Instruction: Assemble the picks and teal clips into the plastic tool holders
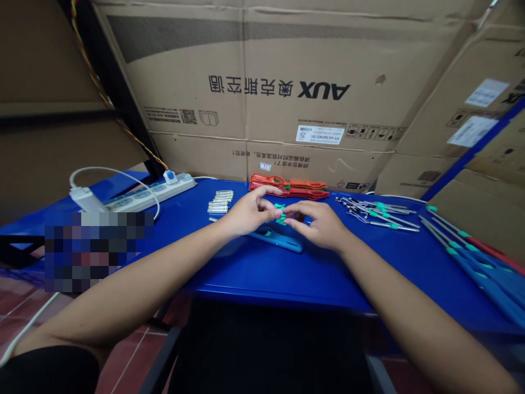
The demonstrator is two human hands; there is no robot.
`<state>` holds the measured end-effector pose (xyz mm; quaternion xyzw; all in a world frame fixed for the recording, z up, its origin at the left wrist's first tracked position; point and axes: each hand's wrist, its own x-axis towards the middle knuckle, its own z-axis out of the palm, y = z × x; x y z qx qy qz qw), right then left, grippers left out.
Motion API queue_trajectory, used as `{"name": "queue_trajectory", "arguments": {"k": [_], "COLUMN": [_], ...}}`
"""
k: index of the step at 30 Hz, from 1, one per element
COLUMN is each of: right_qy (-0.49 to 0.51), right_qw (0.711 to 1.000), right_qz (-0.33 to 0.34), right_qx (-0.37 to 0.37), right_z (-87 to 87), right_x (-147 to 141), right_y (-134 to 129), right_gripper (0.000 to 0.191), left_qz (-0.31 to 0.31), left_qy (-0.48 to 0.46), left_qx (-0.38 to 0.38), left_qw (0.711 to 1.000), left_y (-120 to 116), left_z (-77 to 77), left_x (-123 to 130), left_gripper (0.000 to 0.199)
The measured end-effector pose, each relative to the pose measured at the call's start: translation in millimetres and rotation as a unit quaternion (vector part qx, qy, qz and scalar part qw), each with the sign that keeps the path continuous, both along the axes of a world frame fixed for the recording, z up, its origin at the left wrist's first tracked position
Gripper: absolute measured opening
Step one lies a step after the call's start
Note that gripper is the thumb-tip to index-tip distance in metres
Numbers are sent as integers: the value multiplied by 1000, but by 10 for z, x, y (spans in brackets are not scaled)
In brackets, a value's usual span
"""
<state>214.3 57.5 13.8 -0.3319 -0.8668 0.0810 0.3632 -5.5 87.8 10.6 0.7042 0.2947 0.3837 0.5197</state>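
My left hand (pixel 255 212) and my right hand (pixel 319 223) meet over the middle of the blue table. Between their fingertips are small green plastic pieces (pixel 280 213), pinched from both sides; their exact shape is too small to make out. Just below, a blue plastic handle shell (pixel 283 241) lies on the table, its left end partly hidden by my left hand and wrist. To the left of my left hand, several short silvery tubes (pixel 219 201) lie in a row. Behind both hands rests a stack of red and orange handle shells (pixel 289 187).
At the right lie several thin metal rods (pixel 383 212) with wires and green collars. Beyond them are blue and red handled tools (pixel 476 251) with metal shafts. A white power strip (pixel 153 192) sits at the left. Cardboard (pixel 262 109) walls the back. The table's front edge (pixel 279 293) is near me.
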Motion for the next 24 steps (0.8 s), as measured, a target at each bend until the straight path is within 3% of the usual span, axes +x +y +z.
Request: {"name": "queue_trajectory", "arguments": {"k": [4,9,12,14,16,19,24], "right_qy": [12,26,-42,-119,-179,-203,-214], "right_qw": [999,998,996,986,971,961,959], "right_qz": [28,61,61,62,71,90,109], "right_qx": [31,8,-46,-100,-142,-166,-150], "right_z": [-17,45,134,184,213,215,177], "right_x": [-30,35,142,217,272,301,257], "right_y": [-12,-20,-22,-24,-28,-34,-28], "right_gripper": [13,12,11,8,9,12,15], "left_qz": [-47,-62,-60,-73,-102,-126,-123], "left_qy": [-11,-9,86,187,262,299,304], "left_qx": [-2,19,135,245,307,318,278], "left_qw": [999,998,985,949,909,891,903], "left_y": [-31,-19,1,4,-7,-35,-43], "left_z": [-34,-85,-125,-142,-146,-136,-135], "left_x": [46,84,100,110,117,113,89], "left_gripper": [59,60,47,38,34,33,35]}}
